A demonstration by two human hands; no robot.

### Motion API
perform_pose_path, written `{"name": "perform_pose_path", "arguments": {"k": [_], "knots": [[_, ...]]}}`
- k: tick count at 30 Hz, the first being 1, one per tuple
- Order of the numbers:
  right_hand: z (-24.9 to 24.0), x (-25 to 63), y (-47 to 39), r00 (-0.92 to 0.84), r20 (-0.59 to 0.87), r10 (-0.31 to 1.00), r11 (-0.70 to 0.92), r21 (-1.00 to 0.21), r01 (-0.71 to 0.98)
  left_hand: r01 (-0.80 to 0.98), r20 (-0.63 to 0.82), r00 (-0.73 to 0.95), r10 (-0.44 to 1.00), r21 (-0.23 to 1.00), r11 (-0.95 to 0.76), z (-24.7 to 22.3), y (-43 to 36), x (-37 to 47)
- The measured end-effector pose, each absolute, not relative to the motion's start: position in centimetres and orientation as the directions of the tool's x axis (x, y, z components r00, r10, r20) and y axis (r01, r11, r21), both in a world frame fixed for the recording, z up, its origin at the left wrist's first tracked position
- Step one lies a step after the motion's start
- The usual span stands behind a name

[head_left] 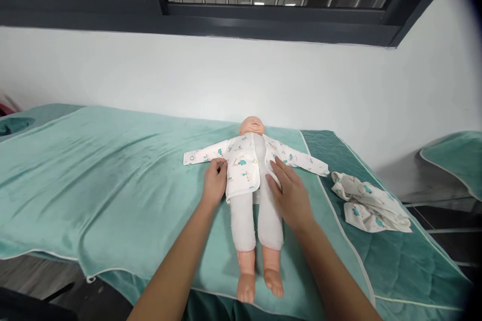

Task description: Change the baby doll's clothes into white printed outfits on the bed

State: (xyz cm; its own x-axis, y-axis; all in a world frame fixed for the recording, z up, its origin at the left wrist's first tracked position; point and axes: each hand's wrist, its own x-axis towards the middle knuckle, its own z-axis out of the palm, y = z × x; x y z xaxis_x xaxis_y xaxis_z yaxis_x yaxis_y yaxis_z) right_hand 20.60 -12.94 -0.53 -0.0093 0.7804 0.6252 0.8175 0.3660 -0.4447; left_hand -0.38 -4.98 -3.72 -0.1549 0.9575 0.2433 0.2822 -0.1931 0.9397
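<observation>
One doll [241, 223], face up on pale green cloth [113, 185], head [251, 124] toward the wall [188, 75], feet [246, 288] on the near side. Padded body probably light and soft, best lifted beneath the torso; bare head and feet likely firmer, smoother. Printed jacket [241, 165], open in front: thin, limp, easiest by hem or front edge. Left hand [214, 183] part-curled at jacket's side, pinch impossible to tell; right hand [295, 198] open, fingers spread at opposite front, nothing visibly gripped. Farther right: crumpled printed garment [371, 205] on darker quilted cover [399, 266]
</observation>
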Motion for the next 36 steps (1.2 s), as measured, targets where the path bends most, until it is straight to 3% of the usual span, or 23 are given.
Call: {"name": "perform_pose_path", "arguments": {"k": [3,8,11,16,20,23,27,36], "knots": [[0.1,19.9,-12.3,-0.004,0.631,0.776,0.415,-0.506,0.756,0.273,0.24,-0.146,0.96,0.942,-0.194,-3.6,-5.0,-0.4],[-0.5,19.6,-13.7,-0.204,0.641,0.74,0.569,-0.434,0.699,0.273,0.234,-0.149,0.961,0.944,-0.187,-3.4,-5.0,-0.4],[-0.1,20.0,-14.1,-0.2,0.608,0.769,0.56,-0.488,0.67,0.282,0.26,-0.149,0.954,0.936,-0.211,-3.2,-5.1,-0.3],[2.9,20.4,-9.8,0.084,0.535,0.84,0.34,-0.642,0.687,0.248,0.256,-0.164,0.953,0.945,-0.211,-3.2,-5.2,-0.2],[5.0,20.2,-3.7,0.191,0.334,0.923,0.038,-0.572,0.82,0.236,0.24,-0.169,0.956,0.952,-0.197,-3.3,-5.2,-0.2],[5.9,20.1,-0.4,0.166,0.168,0.972,-0.067,-0.477,0.876,0.234,0.231,-0.176,0.957,0.954,-0.187,-3.4,-5.1,-0.2],[6.9,19.9,1.6,0.063,0.17,0.983,0.026,-0.475,0.88,0.23,0.223,-0.171,0.96,0.956,-0.181,-3.5,-4.9,-0.2],[5.4,18.4,0.2,-0.024,0.388,0.921,0.241,-0.523,0.818,0.241,0.227,-0.159,0.961,0.953,-0.185,-3.4,-5.1,-0.3]]}}
